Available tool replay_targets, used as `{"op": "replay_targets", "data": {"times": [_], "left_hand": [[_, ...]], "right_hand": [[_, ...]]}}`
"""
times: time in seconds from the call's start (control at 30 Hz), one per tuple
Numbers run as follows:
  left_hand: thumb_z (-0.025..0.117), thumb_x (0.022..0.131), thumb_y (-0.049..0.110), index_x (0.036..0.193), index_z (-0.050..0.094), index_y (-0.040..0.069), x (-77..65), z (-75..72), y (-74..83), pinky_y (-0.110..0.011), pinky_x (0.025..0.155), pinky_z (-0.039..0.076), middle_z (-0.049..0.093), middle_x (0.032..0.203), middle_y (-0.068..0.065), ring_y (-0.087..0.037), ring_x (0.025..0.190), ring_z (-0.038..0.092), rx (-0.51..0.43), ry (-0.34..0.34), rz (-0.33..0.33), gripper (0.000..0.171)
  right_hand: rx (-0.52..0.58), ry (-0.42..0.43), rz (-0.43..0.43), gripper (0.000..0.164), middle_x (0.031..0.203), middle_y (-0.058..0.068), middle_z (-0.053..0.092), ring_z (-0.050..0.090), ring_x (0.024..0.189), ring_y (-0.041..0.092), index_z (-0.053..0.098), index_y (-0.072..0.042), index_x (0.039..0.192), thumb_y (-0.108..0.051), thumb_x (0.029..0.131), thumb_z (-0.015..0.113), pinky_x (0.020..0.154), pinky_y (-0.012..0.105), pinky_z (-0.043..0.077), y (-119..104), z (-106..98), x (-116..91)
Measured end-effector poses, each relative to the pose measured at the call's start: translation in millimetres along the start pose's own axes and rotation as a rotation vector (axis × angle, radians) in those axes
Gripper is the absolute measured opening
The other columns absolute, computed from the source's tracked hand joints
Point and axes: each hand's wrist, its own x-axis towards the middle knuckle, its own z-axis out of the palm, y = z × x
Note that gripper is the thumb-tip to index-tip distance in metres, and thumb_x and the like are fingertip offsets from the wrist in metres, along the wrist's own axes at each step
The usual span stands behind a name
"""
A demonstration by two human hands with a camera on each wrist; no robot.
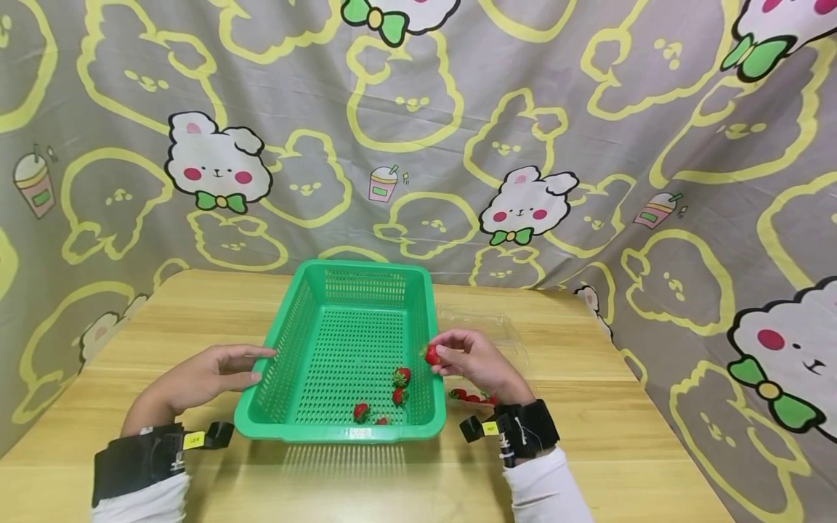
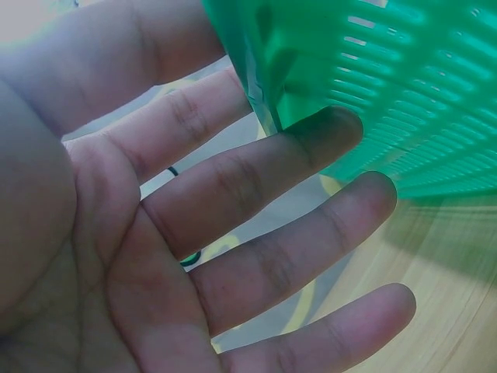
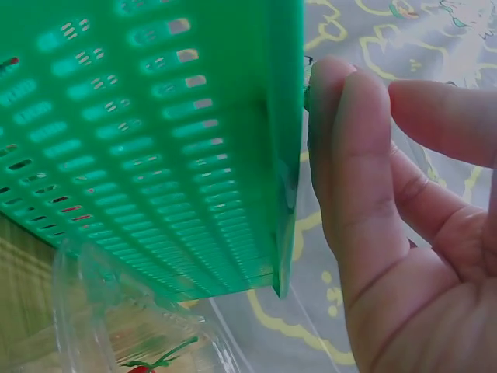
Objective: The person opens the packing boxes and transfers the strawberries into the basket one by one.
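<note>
A green perforated plastic basket [image 1: 290, 428] stands on the wooden table. Several strawberries [image 1: 361, 412] lie inside it, near its front right corner. At the right rim, my right hand [image 1: 476, 359] pinches one red strawberry [image 1: 431, 354] between thumb and fingers. The fingers hide that strawberry almost wholly in the right wrist view. On the opposite side, my left hand [image 1: 205, 376] rests against the basket's left rim, its fingers straight and spread. In the left wrist view those fingertips [image 2: 342, 128] overlap the basket's outer wall.
Right of the basket is a clear plastic box [image 1: 480, 323], with more strawberries [image 1: 472, 398] partly hidden under my right hand. A patterned grey curtain [image 1: 314, 109] hangs behind the table [image 1: 575, 436] and along its sides. Both wrists wear black camera straps.
</note>
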Motion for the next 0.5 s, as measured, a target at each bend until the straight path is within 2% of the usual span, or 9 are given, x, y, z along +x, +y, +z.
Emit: {"op": "replay_targets", "data": {"times": [0.3, 0.5], "left_hand": [[0.054, 0.100, 0.011, 0.139, 0.043, -0.010, -0.9, 0.9, 0.7, -0.025, 0.083, 0.049, 0.045, 0.136, -0.035, -0.055, 0.123, 0.042, 0.008, 0.008, -0.005, 0.045], [0.054, 0.100, 0.012, 0.138, 0.044, -0.010, -0.4, 1.7, 2.4, -0.025, 0.084, 0.049, 0.046, 0.136, -0.035, -0.055, 0.122, 0.043, 0.028, 0.014, 0.003, 0.044]], "right_hand": [[-0.058, -0.027, 0.002, 0.034, 0.100, 0.016, 0.061, 0.067, 0.082, 0.019, 0.051, 0.017, 0.121, -0.007, 0.098, 0.057, 0.077, 0.031, 0.055, 1, 1, 0], [-0.161, 0.063, 0.021, 0.028, 0.104, 0.024, 0.060, 0.067, 0.086, 0.026, 0.056, 0.009, 0.120, -0.009, 0.099, 0.057, 0.082, 0.041, 0.054, 3, -9, 0]]}}
